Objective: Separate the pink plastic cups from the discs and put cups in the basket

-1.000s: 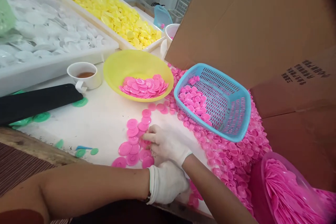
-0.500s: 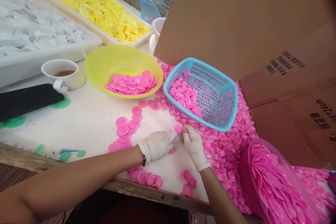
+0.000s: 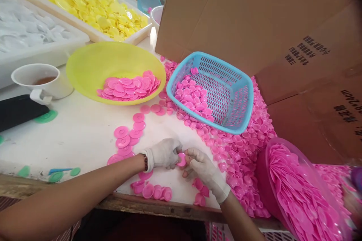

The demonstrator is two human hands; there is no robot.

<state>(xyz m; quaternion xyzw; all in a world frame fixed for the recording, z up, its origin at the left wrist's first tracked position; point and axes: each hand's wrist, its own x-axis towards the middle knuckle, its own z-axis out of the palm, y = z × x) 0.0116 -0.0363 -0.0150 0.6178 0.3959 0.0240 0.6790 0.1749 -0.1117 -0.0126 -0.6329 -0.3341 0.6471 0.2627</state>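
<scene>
Both my hands wear white gloves and meet near the table's front edge. My left hand (image 3: 162, 153) and my right hand (image 3: 204, 171) pinch one small pink cap (image 3: 181, 159) between their fingertips. Loose pink discs (image 3: 127, 135) lie just left of my left hand. Several pink caps (image 3: 154, 191) sit below my hands by the edge. A heap of pink caps (image 3: 240, 154) spreads to the right, touching the blue basket (image 3: 226, 124), which holds more caps. A yellow bowl (image 3: 93, 64) holds pink discs.
A white cup (image 3: 42, 81) with brown liquid and a black flat object (image 3: 17, 111) stand at the left. White trays of yellow pieces (image 3: 85, 0) and white pieces (image 3: 28, 37) fill the back. A cardboard box (image 3: 254, 26) rises at right, a pink tub (image 3: 299, 192) beside it.
My hands moved from the disc pile to the cap heap, then back toward me together with a pink cap between them. The view shifted right and downward.
</scene>
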